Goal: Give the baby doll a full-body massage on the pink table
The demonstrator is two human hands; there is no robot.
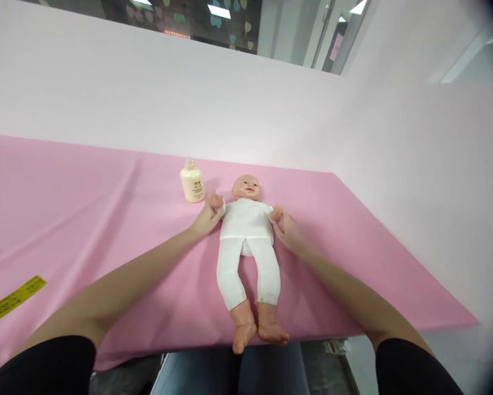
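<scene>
A baby doll (247, 225) with a white cloth body lies on its back on the pink table cover (156, 219). Its head points to the wall and its bare plastic feet reach the near edge. My left hand (206, 216) is closed around the doll's hand on the left side. On the other side, my right hand (287, 230) grips the doll's other hand, thumb and fingers about it. Both doll arms are bent outward beside the chest, partly covered by my fingers. A cream-coloured pump bottle (192, 184) stands upright just beyond my left hand.
Yellow measuring tape or a printed yellow strip (13, 302) lies at the left of the cover. White walls (147, 99) rise behind and to the right, with a window (213, 22) above. My legs are under the table's near edge.
</scene>
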